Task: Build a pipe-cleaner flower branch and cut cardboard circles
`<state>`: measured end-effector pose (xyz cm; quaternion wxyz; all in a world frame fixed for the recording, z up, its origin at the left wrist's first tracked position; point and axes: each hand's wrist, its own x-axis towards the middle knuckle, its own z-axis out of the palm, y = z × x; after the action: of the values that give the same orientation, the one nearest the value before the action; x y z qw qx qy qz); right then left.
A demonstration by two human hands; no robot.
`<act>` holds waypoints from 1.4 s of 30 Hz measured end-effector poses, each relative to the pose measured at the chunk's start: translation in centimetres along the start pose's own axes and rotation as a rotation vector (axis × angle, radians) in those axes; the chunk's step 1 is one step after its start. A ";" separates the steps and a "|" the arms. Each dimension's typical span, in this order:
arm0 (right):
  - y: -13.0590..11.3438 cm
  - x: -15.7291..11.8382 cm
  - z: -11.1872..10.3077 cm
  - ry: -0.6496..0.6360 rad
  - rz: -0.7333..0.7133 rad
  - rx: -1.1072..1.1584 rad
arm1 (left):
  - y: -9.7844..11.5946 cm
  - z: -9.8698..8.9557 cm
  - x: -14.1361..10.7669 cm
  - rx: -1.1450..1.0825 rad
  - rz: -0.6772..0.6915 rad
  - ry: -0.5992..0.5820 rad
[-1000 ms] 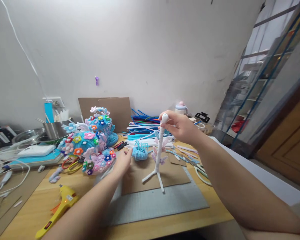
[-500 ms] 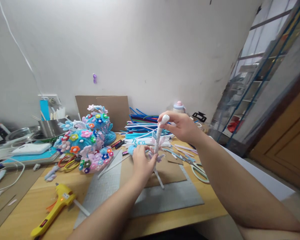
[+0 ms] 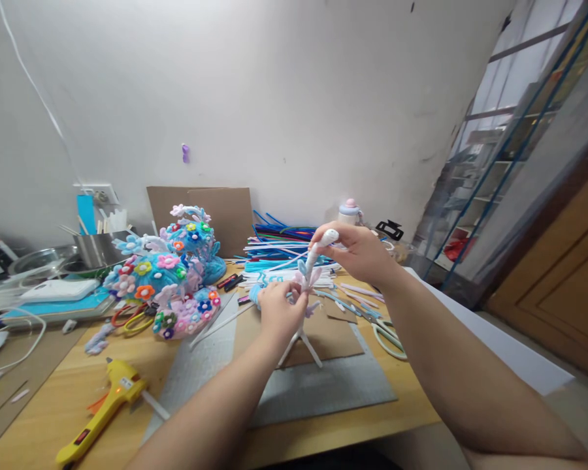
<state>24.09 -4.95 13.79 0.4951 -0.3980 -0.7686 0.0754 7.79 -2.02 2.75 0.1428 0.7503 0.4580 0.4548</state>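
Note:
My right hand (image 3: 357, 253) grips the upper part of a white pipe-cleaner stem (image 3: 314, 258), whose thick rounded end bends over to the right between the fingers. Lower down, my left hand (image 3: 283, 305) is closed in a pinch at the pale pink and blue petal-like pieces (image 3: 310, 277) on the stem. Two thin white legs (image 3: 311, 349) spread out below, over the cardboard. My left fingers partly hide the middle of the stem. A bit of blue fuzzy material (image 3: 256, 294) shows behind my left hand.
A yellow glue gun (image 3: 105, 408) lies at left front. Flower-covered blue fuzzy pieces (image 3: 161, 281) stand behind it. Bundled pipe cleaners (image 3: 274, 247) lie at the back, scissors (image 3: 391, 341) at right. A grey mat (image 3: 333, 391) and cardboard (image 3: 255, 339) lie under my hands.
The stem's top has tipped to the right and now curves more. My left hand has shifted up to the petals, and both legs now show.

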 end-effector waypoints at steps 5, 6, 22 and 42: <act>0.2 -0.5 -0.1 0.035 0.035 0.077 | -0.2 -0.1 0.4 0.020 0.010 -0.016; 0.3 -0.6 -0.2 0.035 0.042 0.090 | -0.3 -0.1 0.4 0.026 0.014 -0.014; 1.3 -7.1 0.9 0.330 -0.099 0.190 | -0.7 0.1 0.8 0.132 0.128 -0.025; 1.8 -13.1 2.8 0.368 -0.245 0.027 | -0.7 -0.1 0.7 0.126 0.179 -0.039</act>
<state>25.25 -11.90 2.28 0.6375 -0.3020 -0.7071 -0.0491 7.46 -1.03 2.73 0.0630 0.8044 0.4142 0.4213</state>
